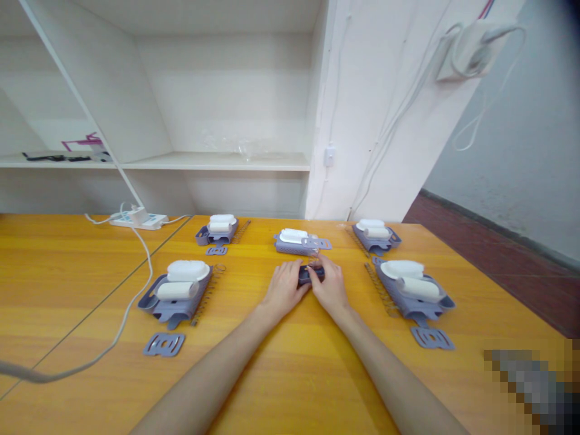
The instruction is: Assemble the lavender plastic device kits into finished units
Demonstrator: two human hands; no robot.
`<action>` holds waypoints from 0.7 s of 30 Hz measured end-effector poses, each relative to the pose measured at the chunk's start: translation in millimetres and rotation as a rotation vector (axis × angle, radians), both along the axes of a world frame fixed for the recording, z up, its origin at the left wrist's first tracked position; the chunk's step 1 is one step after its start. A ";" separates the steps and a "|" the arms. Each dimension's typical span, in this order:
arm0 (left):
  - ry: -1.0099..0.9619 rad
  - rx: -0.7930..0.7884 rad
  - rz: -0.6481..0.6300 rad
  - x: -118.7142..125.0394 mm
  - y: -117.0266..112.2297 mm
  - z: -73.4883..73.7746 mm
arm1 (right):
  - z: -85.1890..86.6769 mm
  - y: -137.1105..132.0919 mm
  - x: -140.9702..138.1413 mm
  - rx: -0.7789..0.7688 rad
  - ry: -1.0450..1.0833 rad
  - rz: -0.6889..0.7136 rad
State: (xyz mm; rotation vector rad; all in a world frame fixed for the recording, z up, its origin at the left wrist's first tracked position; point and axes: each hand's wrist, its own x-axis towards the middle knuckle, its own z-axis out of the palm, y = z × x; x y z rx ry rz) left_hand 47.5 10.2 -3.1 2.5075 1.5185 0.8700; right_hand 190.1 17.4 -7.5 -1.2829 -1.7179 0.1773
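Both my hands meet at the middle of the orange wooden table point(67, 284). My left hand point(284, 289) and my right hand point(330, 284) are closed on a small dark part point(310, 274) that lies between them on the table. Fingers of my right hand pinch its far end. Just beyond my hands lies a set of grey and white plastic parts point(294, 240) with a flat slotted grey plate point(317, 243) beside it.
Several more sets of grey and white parts lie around: near left point(179, 290), far left point(220, 228), far right point(375, 232), near right point(414, 287). Metal springs point(206, 293) and slotted plates point(164, 344) lie beside them. A white power strip point(138, 220) and cable point(136, 290) cross the left side.
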 end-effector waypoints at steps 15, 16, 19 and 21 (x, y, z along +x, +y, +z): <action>-0.738 -0.329 -0.049 -6.7 18.7 -7.5 | -2.2 -0.9 -0.5 0.109 0.017 -0.023; -0.824 -0.367 -0.072 -7.2 19.6 -6.8 | -1.9 -1.3 -0.5 0.136 0.025 -0.031; -1.039 -0.427 -0.093 -10.7 21.8 -2.5 | 0.0 -2.6 -0.1 0.195 0.056 -0.032; -1.193 -0.451 -0.093 -15.1 24.3 0.1 | 1.7 -3.4 0.2 0.202 0.062 -0.022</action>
